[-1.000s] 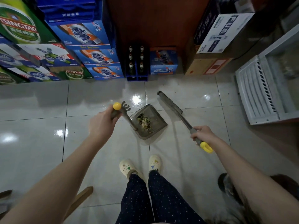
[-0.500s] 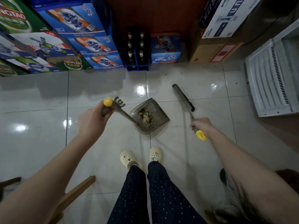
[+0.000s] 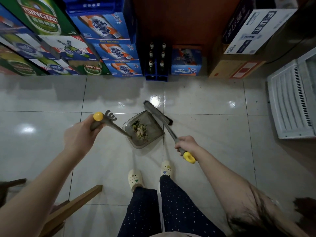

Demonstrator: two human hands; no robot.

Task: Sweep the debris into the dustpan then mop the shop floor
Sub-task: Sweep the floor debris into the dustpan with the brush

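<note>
On the shop floor (image 3: 205, 134) before stacked beer cases (image 3: 116, 53), the left hand (image 3: 80, 135) wraps its fingers (image 3: 89, 121) round the dustpan (image 3: 153, 124) handle, steadying it for the broom (image 3: 158, 114) clasped in the right hand (image 3: 188, 143); debris (image 3: 140, 131) lies inside.

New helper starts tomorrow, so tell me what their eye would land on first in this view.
First, the grey plastic dustpan at floor centre, holding a heap of greenish debris, its yellow-capped handle gripped by the left hand. Next to it, the right hand grips a grey long-handled broom whose black bristles lie beside the pan's right edge. Behind, colourful stacked beer cartons fill the upper left.
</note>
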